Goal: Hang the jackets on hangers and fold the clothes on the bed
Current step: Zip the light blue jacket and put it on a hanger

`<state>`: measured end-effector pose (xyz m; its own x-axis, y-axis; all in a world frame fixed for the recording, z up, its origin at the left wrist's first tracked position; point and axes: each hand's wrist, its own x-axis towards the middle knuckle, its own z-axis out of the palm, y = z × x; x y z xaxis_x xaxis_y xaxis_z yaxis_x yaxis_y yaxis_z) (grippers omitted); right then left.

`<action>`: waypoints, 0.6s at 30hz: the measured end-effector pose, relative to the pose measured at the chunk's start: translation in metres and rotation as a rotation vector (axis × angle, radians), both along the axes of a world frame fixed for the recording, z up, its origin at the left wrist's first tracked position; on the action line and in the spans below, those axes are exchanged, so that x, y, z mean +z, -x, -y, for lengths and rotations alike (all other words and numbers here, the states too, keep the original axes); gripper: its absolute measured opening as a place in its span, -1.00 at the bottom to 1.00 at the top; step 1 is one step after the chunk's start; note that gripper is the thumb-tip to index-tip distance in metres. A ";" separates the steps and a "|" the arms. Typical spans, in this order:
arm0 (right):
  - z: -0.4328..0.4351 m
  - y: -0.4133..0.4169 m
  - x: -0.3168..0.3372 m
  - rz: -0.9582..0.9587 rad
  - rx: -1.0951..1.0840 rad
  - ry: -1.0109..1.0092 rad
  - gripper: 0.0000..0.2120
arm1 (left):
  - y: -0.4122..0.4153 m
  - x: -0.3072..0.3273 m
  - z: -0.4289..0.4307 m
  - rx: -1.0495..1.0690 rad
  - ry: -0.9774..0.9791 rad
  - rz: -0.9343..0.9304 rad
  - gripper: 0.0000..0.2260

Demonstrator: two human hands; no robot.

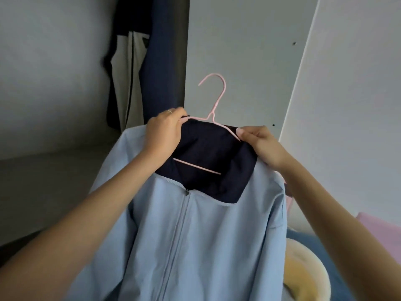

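Your pale blue jacket (206,235) hangs in front of you, held up at chest height, its smooth, thin cloth falling in soft folds with the zip (178,235) closed below the neck. The open neck shows a dark navy lining (217,148). A thin pink wire hanger (212,115) sits inside it, hook upright and free. Your left hand (165,131), ring (170,111) on one finger, pinches the jacket's neck edge against the hanger's left shoulder. Your right hand (262,146) pinches the other side the same way, thumb on top. Both forearms reach forward, bare. Behind, dark garments (152,61) hang beside a flat white panel (238,51).
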<state>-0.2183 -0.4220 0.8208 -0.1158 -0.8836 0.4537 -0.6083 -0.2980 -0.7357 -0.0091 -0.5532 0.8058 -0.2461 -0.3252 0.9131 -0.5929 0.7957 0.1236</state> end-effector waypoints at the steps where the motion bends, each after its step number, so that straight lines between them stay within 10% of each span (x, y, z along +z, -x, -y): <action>1: 0.012 0.002 0.006 -0.020 0.001 0.047 -0.63 | 0.000 0.007 0.007 0.015 0.017 0.002 -0.79; 18: 0.104 -0.041 0.045 -0.458 0.016 0.234 -0.69 | -0.104 0.067 0.075 0.152 -0.131 -0.140 -0.87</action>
